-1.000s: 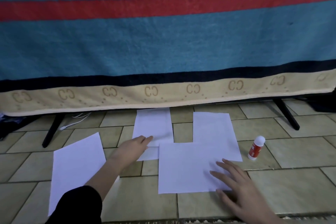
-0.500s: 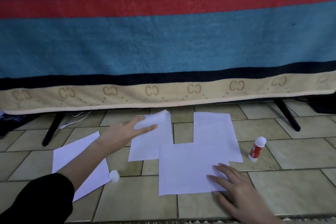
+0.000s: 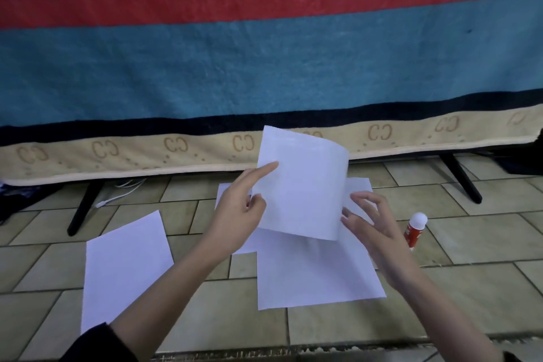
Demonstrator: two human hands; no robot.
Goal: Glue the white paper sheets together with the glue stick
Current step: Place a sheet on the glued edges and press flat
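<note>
My left hand (image 3: 239,209) pinches the left edge of a white paper sheet (image 3: 302,185) and holds it up, curved, above the floor. My right hand (image 3: 367,220) hovers at that sheet's lower right edge with fingers spread and loosely bent; whether it touches the paper is unclear. Below them lie joined white sheets (image 3: 314,273) on the tiled floor. Another white sheet (image 3: 123,267) lies to the left. The red glue stick (image 3: 414,229) with a white cap stands upright just right of my right hand.
A blue blanket (image 3: 264,62) with a red stripe and beige hem hangs across the back over a frame with black legs (image 3: 461,179). A white cable (image 3: 123,188) lies under it on the left. Beige floor tiles (image 3: 470,244) surround the papers.
My left hand lifted the sheet off the floor and brought it up and to the right. My right hand left the joined sheets and rose to the lifted sheet's edge.
</note>
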